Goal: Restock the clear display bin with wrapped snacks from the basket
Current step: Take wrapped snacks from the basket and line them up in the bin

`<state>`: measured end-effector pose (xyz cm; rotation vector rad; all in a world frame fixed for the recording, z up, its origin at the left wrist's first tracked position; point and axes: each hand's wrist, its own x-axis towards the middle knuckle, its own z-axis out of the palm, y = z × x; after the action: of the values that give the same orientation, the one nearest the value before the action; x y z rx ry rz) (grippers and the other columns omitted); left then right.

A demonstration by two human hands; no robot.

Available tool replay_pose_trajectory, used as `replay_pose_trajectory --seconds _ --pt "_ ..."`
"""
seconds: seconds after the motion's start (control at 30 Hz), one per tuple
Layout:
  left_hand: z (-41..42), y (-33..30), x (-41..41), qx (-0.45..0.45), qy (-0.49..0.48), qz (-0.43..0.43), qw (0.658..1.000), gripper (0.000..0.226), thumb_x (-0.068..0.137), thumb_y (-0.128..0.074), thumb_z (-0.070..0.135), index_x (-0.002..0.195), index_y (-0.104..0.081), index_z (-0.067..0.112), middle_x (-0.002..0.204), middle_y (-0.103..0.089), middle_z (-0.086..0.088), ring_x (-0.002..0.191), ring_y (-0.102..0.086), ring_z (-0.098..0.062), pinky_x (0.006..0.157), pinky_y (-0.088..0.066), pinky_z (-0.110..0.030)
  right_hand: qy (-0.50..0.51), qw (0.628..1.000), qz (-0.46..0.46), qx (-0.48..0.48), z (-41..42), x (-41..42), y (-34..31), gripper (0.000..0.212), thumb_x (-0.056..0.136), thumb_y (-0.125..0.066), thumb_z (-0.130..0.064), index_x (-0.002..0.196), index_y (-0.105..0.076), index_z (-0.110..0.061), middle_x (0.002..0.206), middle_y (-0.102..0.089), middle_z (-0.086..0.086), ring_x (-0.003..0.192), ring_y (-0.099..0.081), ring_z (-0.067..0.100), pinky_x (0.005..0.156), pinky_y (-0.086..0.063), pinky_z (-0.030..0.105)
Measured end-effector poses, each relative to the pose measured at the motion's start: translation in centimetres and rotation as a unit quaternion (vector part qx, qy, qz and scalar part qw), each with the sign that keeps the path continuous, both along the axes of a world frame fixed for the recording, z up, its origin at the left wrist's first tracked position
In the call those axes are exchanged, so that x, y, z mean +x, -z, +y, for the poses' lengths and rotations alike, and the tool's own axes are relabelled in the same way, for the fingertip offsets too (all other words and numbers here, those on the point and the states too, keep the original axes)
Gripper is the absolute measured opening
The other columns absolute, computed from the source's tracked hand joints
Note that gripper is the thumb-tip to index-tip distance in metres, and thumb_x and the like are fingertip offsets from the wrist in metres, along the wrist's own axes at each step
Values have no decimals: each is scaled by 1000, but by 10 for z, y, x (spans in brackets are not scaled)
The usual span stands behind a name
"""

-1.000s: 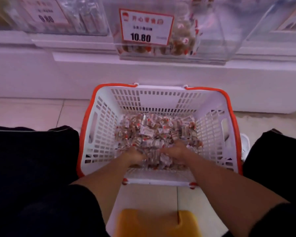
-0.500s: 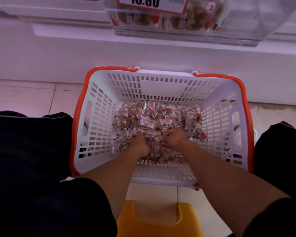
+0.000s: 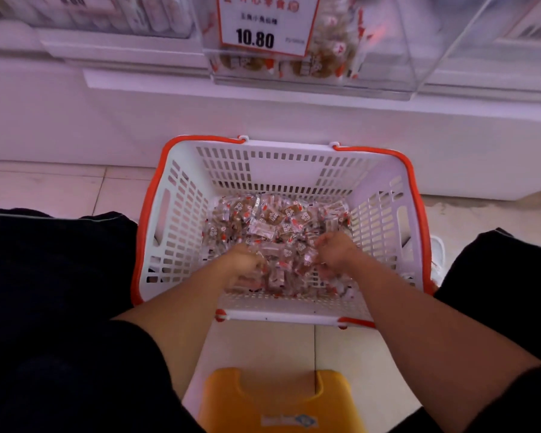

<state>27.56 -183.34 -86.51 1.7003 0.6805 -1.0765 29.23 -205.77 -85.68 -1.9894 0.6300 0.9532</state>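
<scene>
Both hands are down inside the basket [image 3: 181, 214], buried to the knuckles in the heap of wrapped snacks [image 3: 272, 220]. The left hand [image 3: 242, 268] has its fingers curled into the pile and grips a clutch of packets; the right hand [image 3: 334, 253] likewise curls round packets at the near right of the heap. Against half a second ago, the hands have drawn apart: they were nearly knuckle to knuckle at the middle of the pile, and now a band of snacks shows between them. Judgement: the gathering stroke is finished or nearly so, each hand holds its own handful, and the lift toward the bin is the step that follows; nothing has yet left the basket on this pass. The basket, white with an orange rim, stands on the tiled floor between the person's knees, its bottom covered by snacks. Above and beyond it, the clear display bin [image 3: 388, 57] projects from the white shelf, with a thin layer of similar snacks along its bottom behind the price card [image 3: 264, 25] reading 10.80; much room remains. An orange stool [image 3: 275, 398] sits nearest the camera.
</scene>
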Motion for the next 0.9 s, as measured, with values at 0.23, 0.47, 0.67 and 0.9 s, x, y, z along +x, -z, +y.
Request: replay_pose_trajectory --seconds 0.23,0.47,0.67,0.9 --pt "-1 -123 56 -172 47 -112 978 30 95 -62 5 120 -55 20 104 -72 -9 77 -71 -20 63 -61 -34 -212 969 20 124 7 51 -154 29 93 -59 4 118 -59 -11 93 -68 10 77 -71 21 58 -61 31" --pt "16 -270 83 -198 80 -243 946 29 90 -59 -13 100 -56 14 90 -69 -9 69 -69 -17 60 -62 -36 -19 942 -75 326 5 38 -285 14 91 -62 -5 97 -62 -17 77 -70 2 66 -72 11 40 -49 17" --pt "3 -321 64 -298 -60 -311 901 22 103 -47 22 98 -67 13 91 -72 -9 66 -70 -20 61 -61 -35 138 873 -164 439 23 21 -329 8 84 -64 -7 90 -64 -13 82 -71 12 68 -72 12 39 -49 16" --pt "-18 -325 55 -240 -44 -434 867 14 86 -72 16 95 -67 26 106 -71 -5 87 -71 -21 72 -61 -42 182 866 -287 367 41 22 -344 18 87 -68 -4 102 -59 -7 72 -68 7 67 -73 17 41 -51 18"
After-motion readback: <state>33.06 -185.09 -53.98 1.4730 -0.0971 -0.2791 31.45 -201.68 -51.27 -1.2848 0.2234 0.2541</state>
